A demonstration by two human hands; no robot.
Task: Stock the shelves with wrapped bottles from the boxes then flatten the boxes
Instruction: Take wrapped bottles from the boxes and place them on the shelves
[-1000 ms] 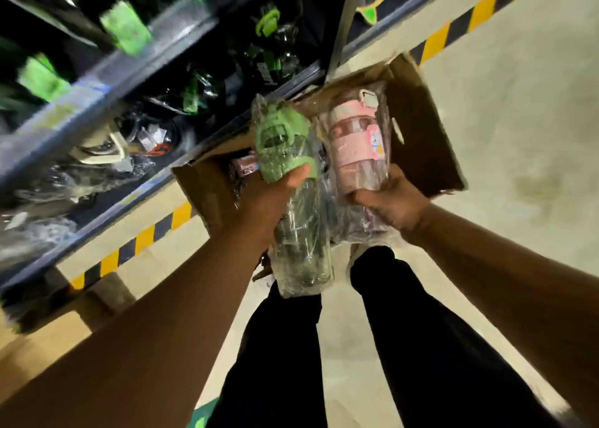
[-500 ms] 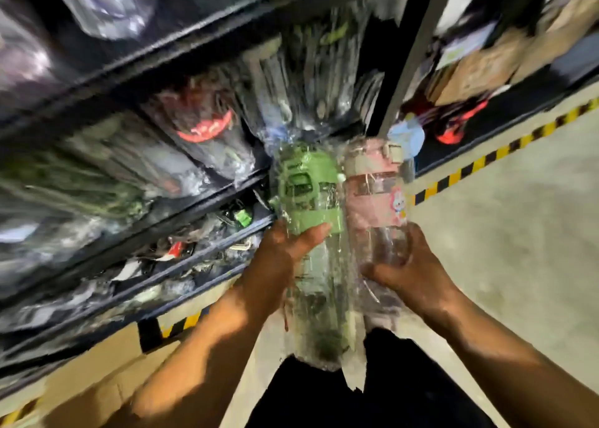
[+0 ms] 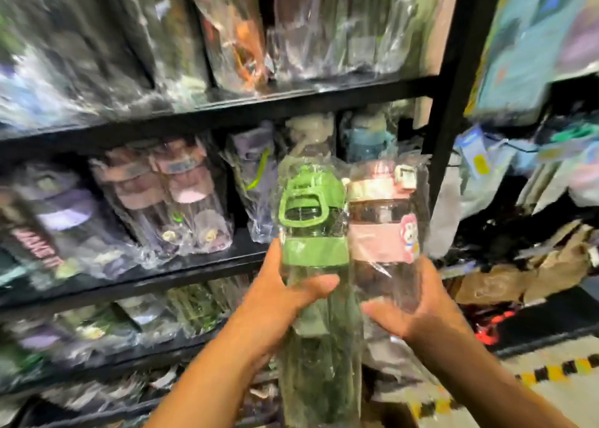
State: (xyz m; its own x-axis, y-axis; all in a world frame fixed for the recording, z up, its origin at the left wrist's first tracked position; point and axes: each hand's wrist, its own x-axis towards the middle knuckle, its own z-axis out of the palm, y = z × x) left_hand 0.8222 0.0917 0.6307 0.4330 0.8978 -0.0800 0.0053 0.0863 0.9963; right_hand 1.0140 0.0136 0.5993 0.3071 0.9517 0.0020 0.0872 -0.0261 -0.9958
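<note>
Wrapped green bottle (image 3: 311,254), pink bottle (image 3: 379,242), now higher

Head view: looks forward and slightly down from the person's head.
Nearness: close to the black metal shelving (image 3: 291,105).

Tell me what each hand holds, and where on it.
Left hand grips the green-lidded wrapped bottle round its clear body, just below the green band. Right hand grips the pink-lidded wrapped bottle round its lower body.
</note>
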